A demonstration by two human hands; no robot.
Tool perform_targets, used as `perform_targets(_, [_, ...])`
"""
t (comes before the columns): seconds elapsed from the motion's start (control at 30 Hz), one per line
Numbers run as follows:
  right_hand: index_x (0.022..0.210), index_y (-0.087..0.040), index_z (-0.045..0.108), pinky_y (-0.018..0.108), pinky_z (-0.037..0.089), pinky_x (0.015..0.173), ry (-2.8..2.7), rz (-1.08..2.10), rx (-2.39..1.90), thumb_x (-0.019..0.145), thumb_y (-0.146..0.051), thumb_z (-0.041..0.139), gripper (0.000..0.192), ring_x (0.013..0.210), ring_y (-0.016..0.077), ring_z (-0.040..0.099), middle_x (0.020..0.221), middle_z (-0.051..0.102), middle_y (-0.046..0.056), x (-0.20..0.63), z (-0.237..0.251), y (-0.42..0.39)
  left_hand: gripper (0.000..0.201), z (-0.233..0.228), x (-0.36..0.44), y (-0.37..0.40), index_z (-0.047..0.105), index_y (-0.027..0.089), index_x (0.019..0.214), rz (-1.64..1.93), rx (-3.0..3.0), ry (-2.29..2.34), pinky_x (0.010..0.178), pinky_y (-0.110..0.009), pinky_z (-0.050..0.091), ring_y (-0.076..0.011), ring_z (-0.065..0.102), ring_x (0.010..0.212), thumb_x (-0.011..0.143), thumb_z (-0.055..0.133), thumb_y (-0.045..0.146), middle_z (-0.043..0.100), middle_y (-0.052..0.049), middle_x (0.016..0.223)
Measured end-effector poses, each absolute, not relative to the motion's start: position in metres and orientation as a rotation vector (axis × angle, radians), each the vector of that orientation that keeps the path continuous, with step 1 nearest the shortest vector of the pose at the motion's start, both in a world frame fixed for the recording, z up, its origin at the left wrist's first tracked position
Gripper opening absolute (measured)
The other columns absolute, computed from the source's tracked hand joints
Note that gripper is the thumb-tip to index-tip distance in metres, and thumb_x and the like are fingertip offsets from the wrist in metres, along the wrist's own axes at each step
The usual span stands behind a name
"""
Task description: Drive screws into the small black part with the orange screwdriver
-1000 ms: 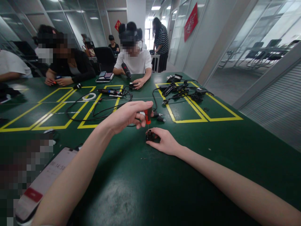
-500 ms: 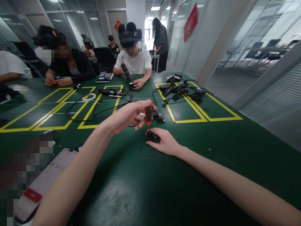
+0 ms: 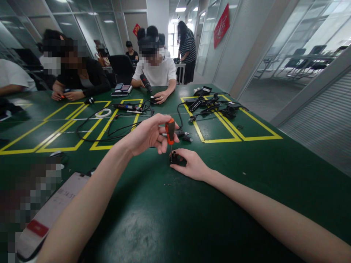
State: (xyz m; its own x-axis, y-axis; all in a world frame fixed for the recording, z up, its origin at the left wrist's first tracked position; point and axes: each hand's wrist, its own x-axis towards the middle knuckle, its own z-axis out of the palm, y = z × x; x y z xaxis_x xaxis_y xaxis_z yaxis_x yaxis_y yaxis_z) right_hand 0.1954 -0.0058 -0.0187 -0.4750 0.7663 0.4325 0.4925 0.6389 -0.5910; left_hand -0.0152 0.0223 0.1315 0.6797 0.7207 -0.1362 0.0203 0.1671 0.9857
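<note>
Part of black colour [image 3: 173, 160] sits between thumb and fingers of the right hand [image 3: 193, 164]; it seems light and stiff, perhaps brittle, so its side edges suit the hold. Just beyond, the left hand [image 3: 146, 135] holds a nearly upright screwdriver [image 3: 170, 130], its handle probably firm and not slippery.

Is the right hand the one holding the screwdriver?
No, the left hand holds the screwdriver, while the right hand grips a small black part below it.
</note>
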Motion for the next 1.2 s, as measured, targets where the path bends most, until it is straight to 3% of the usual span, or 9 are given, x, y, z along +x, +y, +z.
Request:
perform_targets(0.1, [0.116, -0.019, 0.069, 0.039, 0.062, 0.086, -2.166, 0.512, -0.983, 0.090, -0.030, 0.078, 0.029, 0.094, 0.0252, 0.076, 0.110, 0.078, 0.011, 0.1950, -0.0190, -0.0056, 0.046, 0.1308, -0.0143, 0.0206, 0.066, 0.014, 0.114, 0.597, 1.357, 0.722, 0.044, -0.021, 0.044, -0.0097, 0.055, 0.050, 0.092, 0.066, 0.055, 0.070, -0.005, 0.086])
perform_targets(0.23, [0.115, -0.018, 0.069, 0.039, 0.062, 0.085, -2.174, 0.500, -0.987, 0.090, -0.029, 0.078, 0.029, 0.093, 0.0252, 0.075, 0.109, 0.078, 0.012, 0.1945, -0.0194, -0.0052, 0.048, 0.1288, -0.0115, 0.0189, 0.066, 0.014, 0.099, 0.615, 1.365, 0.705, 0.041, -0.019, 0.038, -0.0071, 0.051, 0.051, 0.087, 0.074, 0.060, 0.065, -0.003, 0.085])
perform_targets(0.37, [0.112, -0.018, 0.068, 0.038, 0.061, 0.086, -2.178, 0.498, -0.989, 0.090, -0.029, 0.078, 0.026, 0.094, 0.0252, 0.075, 0.108, 0.078, 0.011, 0.1945, -0.0183, -0.0058, 0.056, 0.1289, -0.0120, 0.0206, 0.065, 0.015, 0.093, 0.573, 1.332, 0.685, 0.046, -0.024, 0.050, -0.0114, 0.060, 0.055, 0.087, 0.066, 0.071, 0.073, -0.009, 0.099])
perform_targets(0.47, [0.111, -0.018, 0.068, 0.039, 0.061, 0.087, -2.181, 0.507, -0.984, 0.090, -0.029, 0.078, 0.025, 0.095, 0.0254, 0.075, 0.108, 0.078, 0.011, 0.1946, -0.0174, -0.0062, 0.054, 0.1293, -0.0128, 0.0222, 0.066, 0.015, 0.095, 0.549, 1.342, 0.710, 0.050, -0.026, 0.054, -0.0133, 0.062, 0.057, 0.091, 0.061, 0.068, 0.076, -0.013, 0.104])
perform_targets(0.7, [0.116, -0.018, 0.069, 0.040, 0.063, 0.087, -2.164, 0.525, -0.975, 0.091, -0.030, 0.077, 0.029, 0.096, 0.0261, 0.076, 0.113, 0.078, 0.013, 0.1944, -0.0193, -0.0056, 0.049, 0.1276, -0.0094, 0.0202, 0.067, 0.015, 0.099, 0.668, 1.397, 0.764, 0.043, -0.020, 0.034, -0.0077, 0.046, 0.051, 0.083, 0.076, 0.061, 0.068, -0.005, 0.082])
perform_targets(0.83, [0.116, -0.018, 0.069, 0.040, 0.064, 0.085, -2.165, 0.534, -0.988, 0.090, -0.030, 0.078, 0.030, 0.097, 0.0265, 0.076, 0.112, 0.078, 0.013, 0.1946, -0.0182, -0.0062, 0.059, 0.1262, -0.0097, 0.0208, 0.071, 0.014, 0.088, 0.653, 1.422, 0.852, 0.043, -0.021, 0.022, -0.0058, 0.033, 0.047, 0.084, 0.070, 0.073, 0.059, -0.002, 0.072])
perform_targets(1.07, [0.116, -0.019, 0.070, 0.040, 0.063, 0.088, -2.171, 0.530, -0.989, 0.090, -0.031, 0.078, 0.029, 0.098, 0.0262, 0.076, 0.113, 0.078, 0.012, 0.1946, -0.0173, -0.0060, 0.064, 0.1284, -0.0127, 0.0240, 0.071, 0.012, 0.083, 0.597, 1.367, 0.771, 0.046, -0.026, 0.032, -0.0112, 0.047, 0.052, 0.086, 0.056, 0.075, 0.074, -0.015, 0.093])
perform_targets(1.2, [0.115, -0.019, 0.070, 0.039, 0.063, 0.088, -2.166, 0.528, -0.991, 0.090, -0.030, 0.079, 0.029, 0.099, 0.0260, 0.076, 0.114, 0.078, 0.012, 0.1945, -0.0192, -0.0056, 0.057, 0.1296, -0.0102, 0.0223, 0.066, 0.015, 0.085, 0.599, 1.390, 0.769, 0.046, -0.024, 0.032, -0.0101, 0.047, 0.051, 0.082, 0.065, 0.071, 0.076, -0.013, 0.090])
